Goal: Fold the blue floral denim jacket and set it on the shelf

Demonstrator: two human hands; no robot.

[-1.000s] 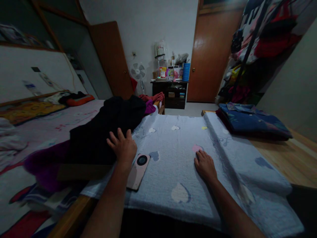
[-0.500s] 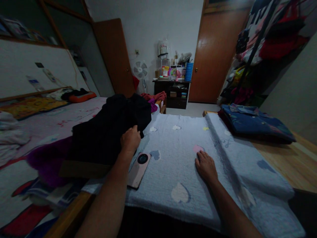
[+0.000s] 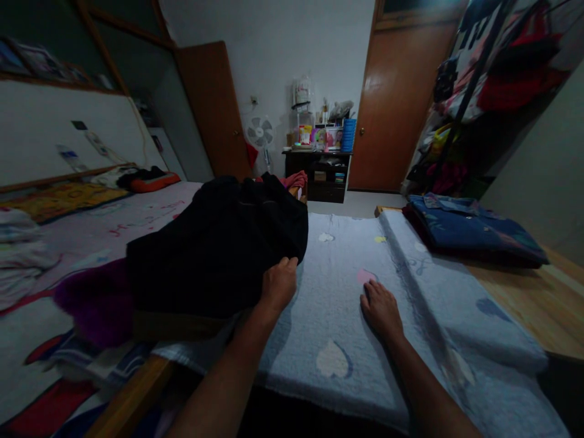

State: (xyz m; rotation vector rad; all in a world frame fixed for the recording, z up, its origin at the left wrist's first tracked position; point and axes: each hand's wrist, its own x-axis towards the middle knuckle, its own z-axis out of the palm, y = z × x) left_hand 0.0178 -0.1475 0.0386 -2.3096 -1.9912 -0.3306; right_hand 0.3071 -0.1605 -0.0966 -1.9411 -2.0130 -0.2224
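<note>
My left hand [image 3: 280, 283] is closed on the near right edge of a black garment [image 3: 205, 249], its fingers curled into the cloth. The garment lies bunched across the left side of a pale blue quilted cover [image 3: 328, 316] with a heart pattern. My right hand [image 3: 381, 306] rests palm down on that cover, fingers loosely stretched, beside a pink heart. It holds nothing. The phone seen earlier is hidden now. Purple fluffy cloth [image 3: 98, 301] shows from under the garment's left side.
Folded dark blue clothing [image 3: 474, 231] lies on the wooden surface [image 3: 515, 292] at the right. A bed [image 3: 137, 222] with a pink sheet spreads out on the left. Against the far wall stand a fan [image 3: 261, 132] and a dark cabinet [image 3: 326, 193]; bags hang at the upper right.
My left hand has drawn the black garment to the right across the cover. The phone beside my left forearm is covered from view. My right hand has stayed in place.
</note>
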